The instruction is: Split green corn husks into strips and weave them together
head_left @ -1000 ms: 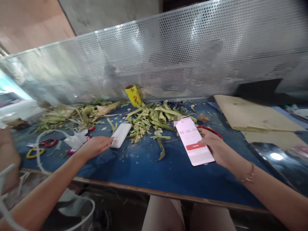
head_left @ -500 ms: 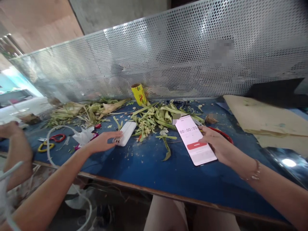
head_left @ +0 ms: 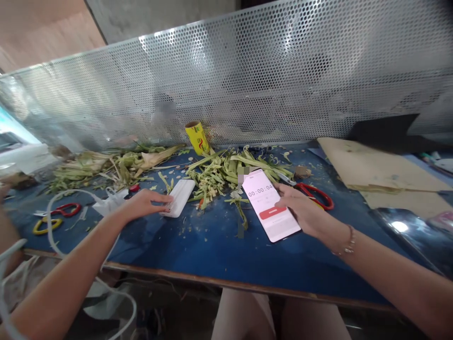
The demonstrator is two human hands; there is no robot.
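In my right hand (head_left: 309, 210) is a smartphone (head_left: 274, 200), tilted above the table, its lit screen showing a timer at 00:00:04 and a red button. My thumb lies over the screen's right edge, near the button. My left hand (head_left: 141, 204) has its fingers closed on the near end of a white phone (head_left: 183, 194), which appears to lie face down. Cut green leaf strips (head_left: 212, 177) are heaped between the two phones. Just beyond my right hand lie red-handled scissors (head_left: 327, 200), partly hidden by the hand.
A yellow tube (head_left: 198, 138) stands tilted near the perforated metal screen (head_left: 230, 85). More leaves (head_left: 92, 165) and red-and-yellow-handled scissors (head_left: 67, 209) lie left on the blue table (head_left: 212, 255). Brown cardboard (head_left: 375, 165) is at right. A white cable (head_left: 49, 226) loops beside my left arm.
The timer has gone from 00:00:00 to 00:00:04. The view has swung right, so things sit further left. More of the scissors shows beyond my right hand. Both hands keep their holds.
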